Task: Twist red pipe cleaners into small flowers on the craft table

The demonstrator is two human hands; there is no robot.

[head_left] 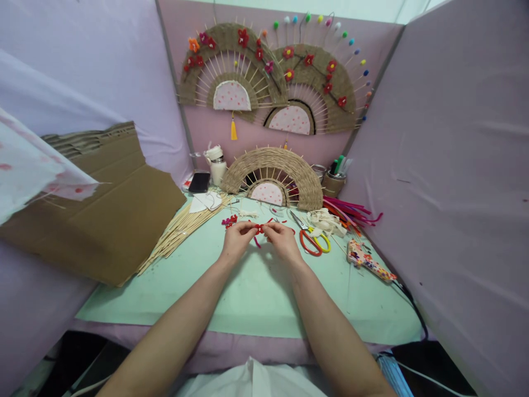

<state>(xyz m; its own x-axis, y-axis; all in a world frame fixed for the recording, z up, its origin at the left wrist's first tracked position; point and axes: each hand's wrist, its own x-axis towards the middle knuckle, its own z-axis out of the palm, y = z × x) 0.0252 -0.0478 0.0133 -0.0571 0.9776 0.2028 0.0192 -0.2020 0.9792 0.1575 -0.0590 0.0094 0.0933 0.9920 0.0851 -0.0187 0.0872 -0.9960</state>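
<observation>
My left hand (237,238) and my right hand (281,238) meet over the middle of a pale green mat (248,298). Both pinch a small red pipe-cleaner flower (259,227) between their fingertips, one from each side. A short magenta stem hangs below the flower. A few finished red and pink flowers (229,221) lie just left of my left hand. Loose red bits lie scattered beyond my right hand.
Scissors with red and yellow handles (311,238) lie right of my hands, beside cream ribbon (326,220), red pipe cleaners (351,210) and a floral glue gun (367,260). Bamboo sticks (182,231) fan out left. A woven fan (275,175) stands behind; cardboard (107,209) leans left.
</observation>
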